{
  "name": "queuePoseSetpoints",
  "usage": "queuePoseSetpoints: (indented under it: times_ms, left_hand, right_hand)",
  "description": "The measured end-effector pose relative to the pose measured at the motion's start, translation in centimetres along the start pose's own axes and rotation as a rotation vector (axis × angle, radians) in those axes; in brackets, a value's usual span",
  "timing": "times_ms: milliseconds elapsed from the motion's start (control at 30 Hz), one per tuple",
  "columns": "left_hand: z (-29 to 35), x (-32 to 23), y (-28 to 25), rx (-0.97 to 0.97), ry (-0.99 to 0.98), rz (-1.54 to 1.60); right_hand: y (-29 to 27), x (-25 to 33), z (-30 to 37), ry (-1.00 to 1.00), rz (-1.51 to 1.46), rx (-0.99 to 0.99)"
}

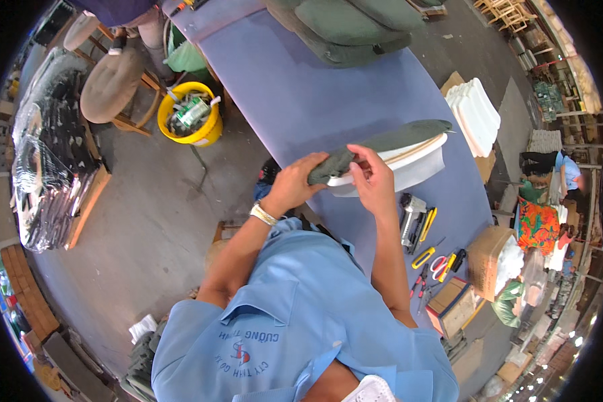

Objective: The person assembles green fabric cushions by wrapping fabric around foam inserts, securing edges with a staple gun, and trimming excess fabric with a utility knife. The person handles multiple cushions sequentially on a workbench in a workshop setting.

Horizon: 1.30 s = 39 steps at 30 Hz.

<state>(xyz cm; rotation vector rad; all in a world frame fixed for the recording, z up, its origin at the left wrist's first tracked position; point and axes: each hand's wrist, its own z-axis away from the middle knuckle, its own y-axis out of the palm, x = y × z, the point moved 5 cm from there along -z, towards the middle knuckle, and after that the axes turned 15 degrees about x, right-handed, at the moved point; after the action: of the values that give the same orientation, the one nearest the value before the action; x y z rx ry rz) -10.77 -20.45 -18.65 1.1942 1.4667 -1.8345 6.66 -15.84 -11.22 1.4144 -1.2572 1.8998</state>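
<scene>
A curved seat pad stands on edge over the blue-grey table. Its dark green fabric cover (402, 137) lies along the far side, with white foam (419, 167) and a thin tan board edge showing on the near side. My left hand (293, 182) is closed round the pad's left end, gripping the bunched cover. At the cover's near edge, my right hand (372, 179) pinches the fabric between thumb and forefinger. A staple gun (412, 218) lies on the table, right of my right hand.
Yellow cutters (423, 257), red-handled scissors (439, 266) and pliers (419, 281) lie at the table's right. Green cushions (348, 30) fill its far end. A yellow bucket (211, 134) and a round stool (112, 86) stand left. White foam pads (472, 114) are stacked beyond the right edge.
</scene>
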Motion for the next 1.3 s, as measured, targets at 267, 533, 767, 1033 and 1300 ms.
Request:
queuePoseSetpoints:
  times_ms: [267,533,767,1033,1300]
  left_hand:
    - [-0.4,-0.4,-1.1,-0.032,-0.184,0.024]
    - [-0.7,0.6,-1.9,-0.030,-0.198,0.063]
    - [-1.1,0.6,-1.9,-0.014,-0.199,0.075]
    - [-0.7,0.5,-1.4,-0.027,-0.156,0.027]
    - [-0.3,-1.5,0.0,-0.056,-0.175,-0.068]
  right_hand:
    - [-0.7,0.5,-4.2,0.010,0.263,0.099]
    - [0.4,0.0,-2.9,-0.143,0.126,0.143]
    - [1.6,0.8,-2.8,-0.094,0.365,0.209]
    - [2.5,0.8,-1.0,-0.087,0.338,0.031]
    - [1.8,-1.4,1.7,-0.176,0.227,-0.018]
